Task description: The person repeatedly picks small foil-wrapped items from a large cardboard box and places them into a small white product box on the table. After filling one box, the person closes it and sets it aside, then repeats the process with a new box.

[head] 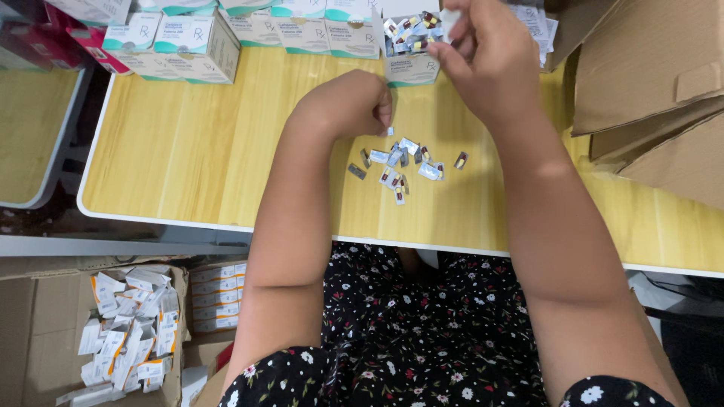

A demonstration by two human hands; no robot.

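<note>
While the person sits at the wooden counter [188, 151], the left hand [358, 102] rests on the wood in the upper middle of the frame, its fingers [383, 111] curled into a loose fist; if something small is inside, I cannot tell. Above it and to the right, the right hand [486, 56] is raised over an open small box [411, 45] filled with little foil packets. Its fingers are pinched together on a small white piece [450, 21] at the top edge of the frame. Just below the left hand, in the centre of the frame, a heap of cut foil packets [403, 162] lies spread on the counter. Along the top left stands a row of white and green boxes [188, 41]. At the right side are brown cardboard flaps [648, 90]. At the lower left, under the counter, an open carton [30, 332] holds many flattened boxes [128, 332].
</note>
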